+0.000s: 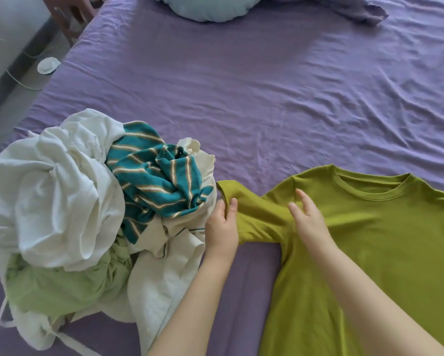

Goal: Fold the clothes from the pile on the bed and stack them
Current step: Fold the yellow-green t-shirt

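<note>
An olive-green T-shirt [375, 242] lies spread flat on the purple bed sheet [241, 98], collar toward the far side. My left hand [222, 227] pinches the hem of its left sleeve [256, 214], thumb on top. My right hand [309, 219] rests with straight fingers on the shirt where the sleeve meets the body. To the left sits the pile of clothes [87, 201]: white garments, a teal striped top [156, 181] and a light green piece [61, 283].
A pale blue pillow [208, 7] and a crumpled purple cloth [357, 9] lie at the far end of the bed. The bed's left edge drops to a grey floor with a white round object [47, 65] and a cable.
</note>
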The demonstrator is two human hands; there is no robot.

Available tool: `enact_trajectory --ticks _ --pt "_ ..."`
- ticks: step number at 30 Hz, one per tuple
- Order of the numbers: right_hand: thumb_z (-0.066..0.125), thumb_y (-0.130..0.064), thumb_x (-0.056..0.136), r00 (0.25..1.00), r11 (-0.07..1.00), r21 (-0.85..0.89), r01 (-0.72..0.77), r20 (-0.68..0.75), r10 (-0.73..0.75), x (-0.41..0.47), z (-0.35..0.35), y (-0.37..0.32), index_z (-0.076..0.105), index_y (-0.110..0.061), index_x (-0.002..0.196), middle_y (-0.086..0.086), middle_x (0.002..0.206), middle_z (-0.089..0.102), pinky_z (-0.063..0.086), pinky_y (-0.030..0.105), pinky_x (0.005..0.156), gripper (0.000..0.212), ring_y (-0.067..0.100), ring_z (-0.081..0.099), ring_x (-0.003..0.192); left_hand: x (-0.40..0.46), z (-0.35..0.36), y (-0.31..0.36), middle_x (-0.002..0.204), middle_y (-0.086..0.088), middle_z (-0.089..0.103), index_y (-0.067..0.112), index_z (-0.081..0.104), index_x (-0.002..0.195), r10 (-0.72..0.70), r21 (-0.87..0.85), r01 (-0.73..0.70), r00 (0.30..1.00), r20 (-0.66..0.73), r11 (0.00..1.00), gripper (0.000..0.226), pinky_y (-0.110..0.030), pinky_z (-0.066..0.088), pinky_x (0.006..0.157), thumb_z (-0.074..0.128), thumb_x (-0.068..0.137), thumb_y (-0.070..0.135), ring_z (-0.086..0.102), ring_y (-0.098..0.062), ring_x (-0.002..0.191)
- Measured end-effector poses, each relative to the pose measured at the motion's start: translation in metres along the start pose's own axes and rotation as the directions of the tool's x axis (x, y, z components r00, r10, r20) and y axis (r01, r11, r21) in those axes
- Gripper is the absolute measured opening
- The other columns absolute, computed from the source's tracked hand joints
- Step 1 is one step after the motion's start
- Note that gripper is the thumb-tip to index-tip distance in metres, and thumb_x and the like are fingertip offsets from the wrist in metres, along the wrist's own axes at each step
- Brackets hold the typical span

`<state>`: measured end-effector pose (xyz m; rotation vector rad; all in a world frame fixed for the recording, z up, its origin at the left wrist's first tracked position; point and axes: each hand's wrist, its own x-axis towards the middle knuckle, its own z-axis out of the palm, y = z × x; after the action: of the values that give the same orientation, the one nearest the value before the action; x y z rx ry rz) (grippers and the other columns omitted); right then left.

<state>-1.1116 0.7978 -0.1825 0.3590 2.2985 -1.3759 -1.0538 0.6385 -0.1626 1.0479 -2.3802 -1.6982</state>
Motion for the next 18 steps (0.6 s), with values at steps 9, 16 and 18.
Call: enact_trajectory --ticks 9,16,18 --pt "0.043 -0.012 0.097 0.96 0.625 -0.732 0.271 0.156 -0.234 0.094 -0.014 -0.002 0.043 -0.024 0.139 -0.002 0.147 0.038 0.038 0.035 0.099 0.043 0.023 0.025 0.135 0.004 0.013 -0.008 0.058 -0.001 0.045 0.007 0.051 0.073 0.115 -0.004 -0.115 0.993 -0.01 0.993 0.037 -0.025 0.035 0.058 0.049 0.092 0.039 0.037 -0.007 0.055" --pt "0.058 -0.005 0.088 0.964 0.887 -0.412 0.208 -0.07 -0.258 0.11 -0.014 -0.018 0.068 -0.005 0.101 0.019 0.104 0.059 0.033 0.024 0.083 0.016 0.033 0.055 0.101 0.01 0.008 -0.01 0.079 -0.002 0.055 0.018 0.055 0.085 0.103 -0.01 -0.103 0.995 -0.013 0.995 0.038 -0.009 0.037 0.065 0.04 0.085 0.053 0.044 -0.007 0.07" --pt "0.055 -0.002 0.09 0.965 0.909 -0.335 0.247 0.004 -0.261 0.102 -0.014 -0.022 0.065 -0.003 0.111 0.018 0.116 0.06 0.032 0.021 0.091 0.023 0.03 0.054 0.111 0.012 0.007 -0.013 0.077 -0.001 0.059 0.019 0.055 0.08 0.077 0.013 -0.077 0.996 -0.041 0.997 0.034 -0.009 0.038 0.066 0.042 0.089 0.049 0.048 -0.008 0.069"
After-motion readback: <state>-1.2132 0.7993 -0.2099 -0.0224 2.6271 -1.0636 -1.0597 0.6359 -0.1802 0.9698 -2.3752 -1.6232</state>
